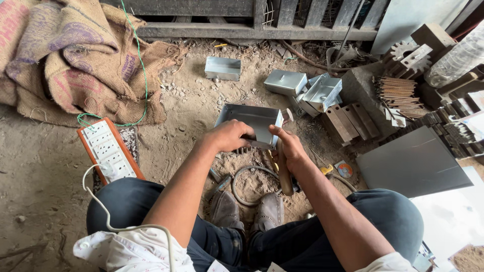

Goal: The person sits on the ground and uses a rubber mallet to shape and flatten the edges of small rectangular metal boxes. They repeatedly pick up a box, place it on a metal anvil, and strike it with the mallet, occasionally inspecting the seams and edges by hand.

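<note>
Holding the folded sheet-metal box point(256, 122) w/ left hand point(229, 136), grip closed on its near edge, above dirt floor point(191, 106). My right hand point(287, 146) grips a wooden-handled hammer point(283, 174) beside box.

The person squats, knees spread wide, both forearms reaching forward and down between them. The left hand point(229, 136) is palm-down, knuckles up, its fingers curled closed in a grip at their tips. The right hand point(288, 146) sits just beside it, wrist bent, thumb on top, fingers wrapped tight in a fist. Both forearms are bare, with sleeves ending near the elbows.
</note>
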